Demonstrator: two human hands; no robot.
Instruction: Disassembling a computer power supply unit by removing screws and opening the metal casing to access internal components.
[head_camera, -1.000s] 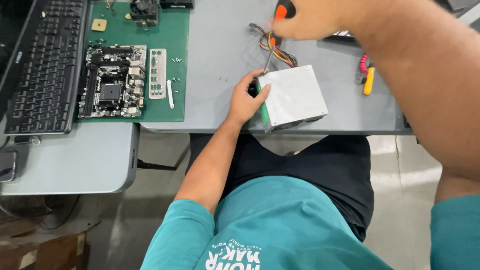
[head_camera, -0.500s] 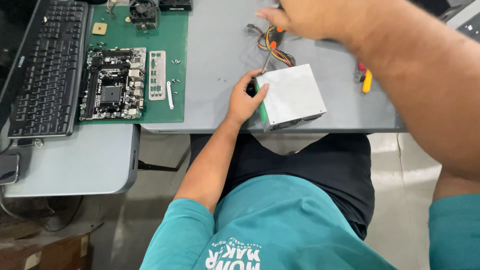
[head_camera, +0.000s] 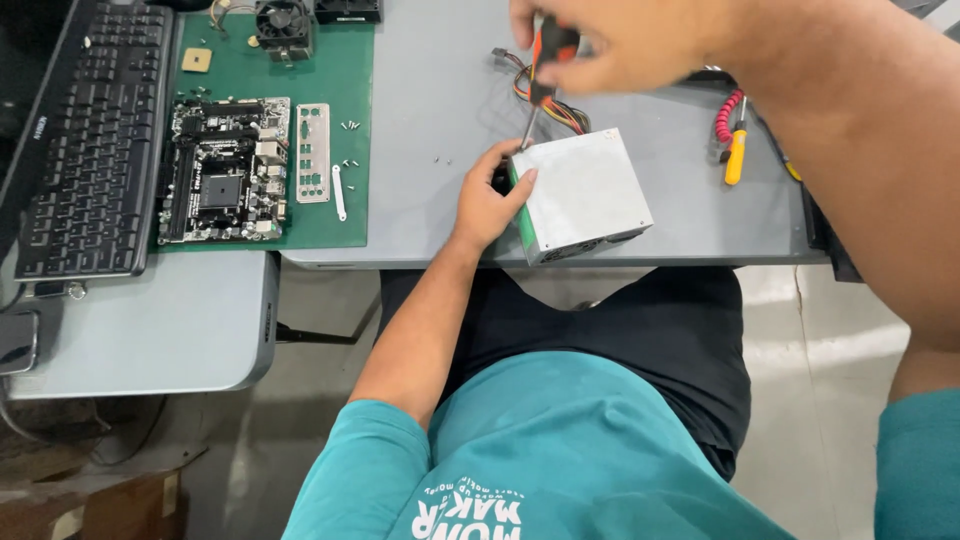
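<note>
A grey metal power supply unit (head_camera: 585, 195) sits near the front edge of the grey table (head_camera: 430, 110), just above the person's lap, with a bundle of coloured wires (head_camera: 555, 108) trailing from its far side. The left hand (head_camera: 487, 200) grips its left edge, fingers curled over the top corner and thumb against the side. The right hand (head_camera: 620, 45) is closed around the orange-and-black handle of a screwdriver (head_camera: 540, 75), whose shaft points down to the unit's far left corner. To the right lie a yellow-handled tool (head_camera: 736, 155) and a red coiled cord (head_camera: 727, 115). To the left, a green mat (head_camera: 365, 130) carries a motherboard (head_camera: 222, 170), a silver I/O shield (head_camera: 313, 152), loose screws (head_camera: 350, 126) and a cooling fan (head_camera: 283, 22); a black keyboard (head_camera: 95, 140) lies beyond.
</note>
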